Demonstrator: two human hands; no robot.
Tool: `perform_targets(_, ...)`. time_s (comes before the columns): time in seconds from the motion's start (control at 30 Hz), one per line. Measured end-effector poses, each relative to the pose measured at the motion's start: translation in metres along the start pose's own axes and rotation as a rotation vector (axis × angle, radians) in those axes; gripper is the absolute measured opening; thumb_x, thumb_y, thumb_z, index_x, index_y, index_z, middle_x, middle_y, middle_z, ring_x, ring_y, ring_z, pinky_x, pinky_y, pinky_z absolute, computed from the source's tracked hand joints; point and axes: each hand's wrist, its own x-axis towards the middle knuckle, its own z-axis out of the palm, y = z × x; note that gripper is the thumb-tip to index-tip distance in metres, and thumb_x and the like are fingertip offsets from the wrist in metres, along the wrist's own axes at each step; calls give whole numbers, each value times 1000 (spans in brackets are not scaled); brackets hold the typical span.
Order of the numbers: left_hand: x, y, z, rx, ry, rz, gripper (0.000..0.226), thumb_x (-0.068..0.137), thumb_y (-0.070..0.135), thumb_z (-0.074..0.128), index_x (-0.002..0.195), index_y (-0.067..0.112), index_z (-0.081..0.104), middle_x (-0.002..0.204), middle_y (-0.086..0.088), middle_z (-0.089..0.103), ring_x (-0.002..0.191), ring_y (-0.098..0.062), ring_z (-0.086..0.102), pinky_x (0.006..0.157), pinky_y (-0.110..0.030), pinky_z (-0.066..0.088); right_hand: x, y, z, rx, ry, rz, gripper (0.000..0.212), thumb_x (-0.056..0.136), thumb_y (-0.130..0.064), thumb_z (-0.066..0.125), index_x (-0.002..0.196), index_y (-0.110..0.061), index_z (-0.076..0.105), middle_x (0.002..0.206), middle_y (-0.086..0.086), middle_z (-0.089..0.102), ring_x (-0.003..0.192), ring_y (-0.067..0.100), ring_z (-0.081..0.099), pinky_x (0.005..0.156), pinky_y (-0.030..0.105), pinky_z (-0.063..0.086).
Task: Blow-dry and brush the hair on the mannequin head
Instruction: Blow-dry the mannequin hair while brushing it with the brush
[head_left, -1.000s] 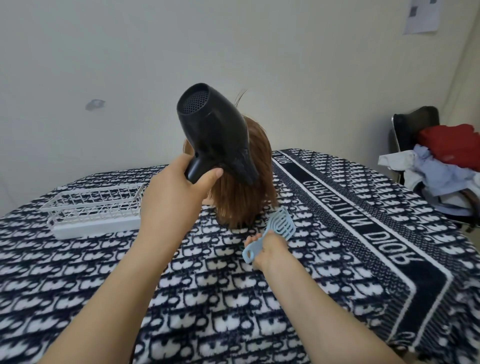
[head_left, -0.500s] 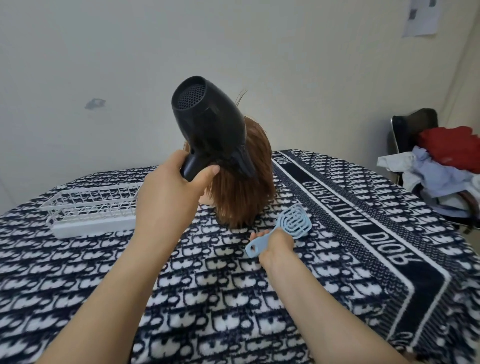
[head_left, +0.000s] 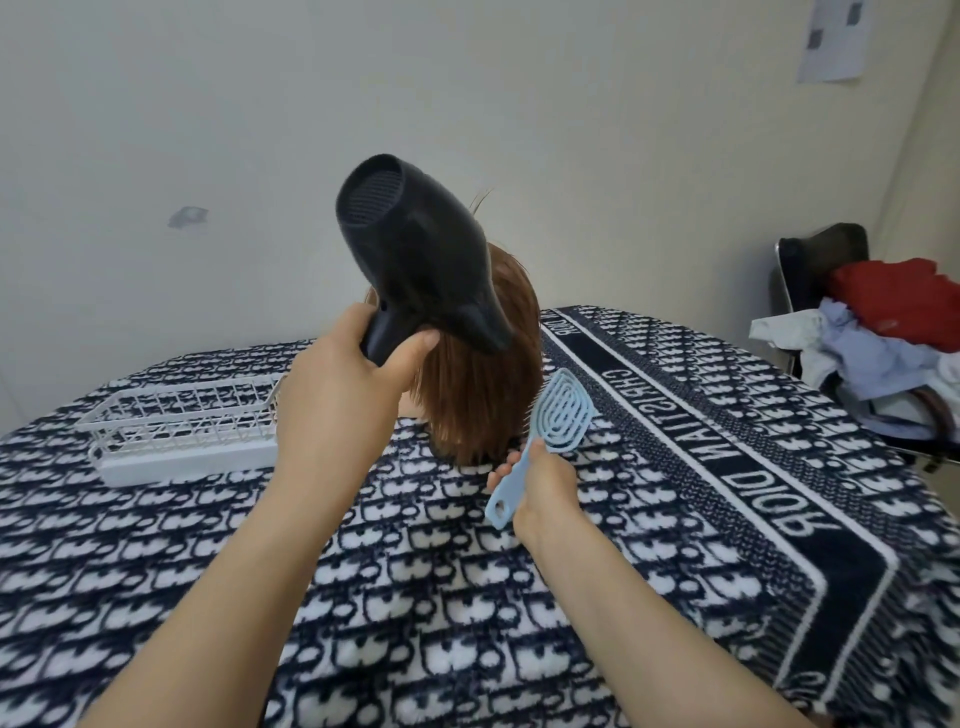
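The mannequin head (head_left: 483, 395) with straight auburn hair stands mid-table, its back toward me. My left hand (head_left: 337, 395) grips the handle of a black hair dryer (head_left: 415, 260), whose nozzle points down and right onto the upper hair. My right hand (head_left: 543, 483) holds the handle of a light blue vented brush (head_left: 561, 410), its head raised beside the lower right edge of the hair, bristles facing the hair. The mannequin's face is hidden.
A white wire basket (head_left: 182, 426) sits on the table at left. A navy and white patterned cloth (head_left: 727, 467) covers the table. A chair piled with clothes (head_left: 893, 332) stands at the right, beyond the table edge. A pale wall is behind.
My right hand has lifted the brush from low near the cloth up to the hair's lower right side. The dryer has risen slightly and stays aimed at the hair.
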Motion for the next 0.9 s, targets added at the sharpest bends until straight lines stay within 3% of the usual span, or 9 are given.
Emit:
perform_targets(0.1,4,-1,-5,-70,6,-32,32,89,59,68,87,28,60,69,3,68,66,-29,69,64,-53,57,3,-8,0,-32,-41,-80,31,103,-38,41,91,-11,52,71,5,45,53,22,38,46,30,40)
perform_targets(0.3,9,2,-18,-78,56,-38,43,79,70,58,90,28,60,73,-1,69,67,-32,68,67,-58,58,3,-43,39,-128,-217,-273,38,97,-50,45,86,-14,53,52,-4,45,38,12,41,44,25,46)
perform_targets(0.47,10,3,-26,-93,76,-42,49,72,75,54,86,27,58,71,-2,67,67,-34,66,67,-57,58,9,-68,78,-418,-265,-411,39,96,-52,43,90,-16,56,67,2,50,54,15,48,48,26,51)
perform_targets(0.63,11,-2,-32,-113,92,-52,46,75,70,58,86,25,59,73,-8,66,69,-39,65,70,-59,58,30,-50,64,-735,-287,-538,41,98,-51,36,93,-15,56,72,1,52,59,15,50,52,29,46)
perform_targets(0.77,13,-3,-33,-130,119,-52,42,79,67,60,86,25,59,74,-10,67,68,-40,65,69,-61,57,41,-27,38,-796,-286,-583,36,99,-50,36,85,-21,53,73,-2,52,63,12,51,55,26,43)
perform_targets(0.9,15,0,-32,-139,126,-41,44,80,66,59,86,23,59,75,-9,66,69,-40,64,67,-61,56,47,-11,17,-832,-310,-516,36,100,-49,35,87,-20,52,75,-1,50,64,13,50,57,25,42)
